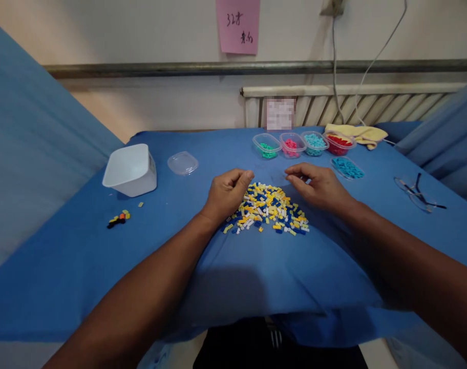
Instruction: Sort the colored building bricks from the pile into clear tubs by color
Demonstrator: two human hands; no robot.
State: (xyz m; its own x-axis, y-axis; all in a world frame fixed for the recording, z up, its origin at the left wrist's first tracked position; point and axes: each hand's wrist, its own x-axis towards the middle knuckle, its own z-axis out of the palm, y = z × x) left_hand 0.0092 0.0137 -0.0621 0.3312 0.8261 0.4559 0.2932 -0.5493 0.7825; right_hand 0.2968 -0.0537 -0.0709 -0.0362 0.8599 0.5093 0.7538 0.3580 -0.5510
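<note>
A loose pile of small building bricks (270,207), in yellow, white and dark blue, lies on the blue cloth in front of me. My left hand (230,190) is closed at the pile's left edge, its thumb pressed over curled fingers. Beyond the pile's right side, my right hand (318,185) has its thumb and fingertips brought close together. Faint clear edges show between the two hands, perhaps thin transparent plastic, but I cannot make out what it is or whether either hand grips it.
Clear tubs hold green (267,148), pink (292,146), light blue (314,143) and red bricks (339,144). A lid with blue bricks (347,167), glasses (418,193) and a yellow cloth (358,134) lie right. Left are a white bin (131,174), clear lid (183,163) and stray bricks (119,219).
</note>
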